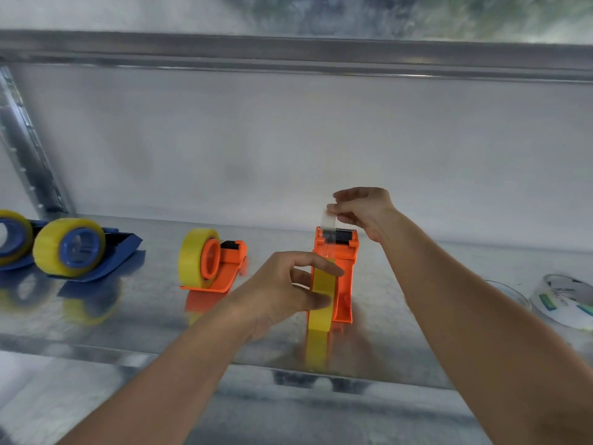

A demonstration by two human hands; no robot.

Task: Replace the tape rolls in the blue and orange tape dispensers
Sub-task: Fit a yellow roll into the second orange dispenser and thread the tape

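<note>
head view: the orange dispenser (335, 274) stands on the metal shelf (417, 284) at centre. left hand (279, 293), at its 9 o'clock, grips the yellow tape roll (321, 297) mounted on it. right hand (362, 210), at 12 o'clock, pinches the clear tape end (329, 220) above the cutter. that film looks light, floppy and sticky, so it's best held by its edges.

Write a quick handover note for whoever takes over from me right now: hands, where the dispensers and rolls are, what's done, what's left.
Left hand grips the yellow tape roll in the near orange dispenser.
Right hand pinches the clear tape end above its cutter.
Second orange dispenser and two blue dispensers stand loaded to the left on the metal shelf.
Used rolls lie far right.
Left: set the tape end on the cutter; the far-left blue one is cut off by the frame, so check it.
</note>
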